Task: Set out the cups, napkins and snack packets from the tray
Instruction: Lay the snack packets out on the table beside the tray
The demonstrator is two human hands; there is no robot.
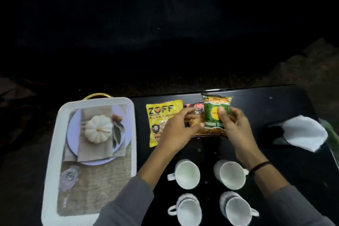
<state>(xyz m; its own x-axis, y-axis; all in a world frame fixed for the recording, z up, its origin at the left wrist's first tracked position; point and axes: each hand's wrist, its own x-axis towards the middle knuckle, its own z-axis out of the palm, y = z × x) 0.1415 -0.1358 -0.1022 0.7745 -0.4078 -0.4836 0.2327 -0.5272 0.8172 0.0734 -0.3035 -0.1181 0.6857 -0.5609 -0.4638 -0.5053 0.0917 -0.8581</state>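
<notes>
The white tray [55,152] lies at the left on the black table [286,163]; its bottom bears a printed pumpkin picture and nothing stands in it. A yellow snack packet [161,113] lies flat right of the tray. My right hand [233,124] pinches a green-and-orange snack packet [212,113], held over a dark red packet [197,110]. My left hand [178,132] grips the lower left edge of the green packet and partly covers the yellow one. Several white cups [187,174] stand in front. White napkins [304,132] lie at the right.
The table's far edge runs just behind the packets, and its right edge is close to the napkins. A yellow curved handle [97,95] shows behind the tray. Beyond the table everything is dark.
</notes>
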